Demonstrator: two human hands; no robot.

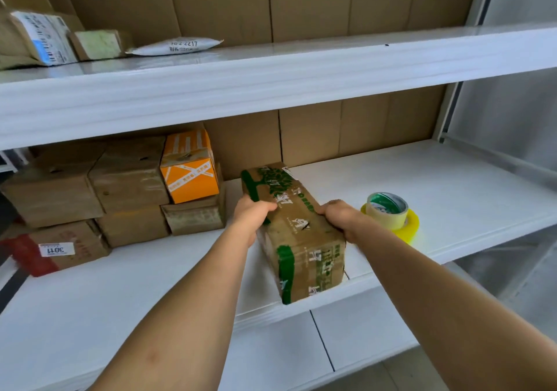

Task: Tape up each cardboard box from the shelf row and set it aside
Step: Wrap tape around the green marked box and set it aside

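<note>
Both grips, left hand [251, 214] and right hand [340, 216], clasp green-printed box [297, 231].

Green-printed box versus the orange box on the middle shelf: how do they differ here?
The green-printed box is long, brown with green markings; the orange box is shorter and bright orange with white strips. The green-printed box lies directly on the shelf, its near end past the front edge, gripped by the left hand and right hand; the orange box sits untouched atop a brown carton. Both are closed cardboard.
</note>
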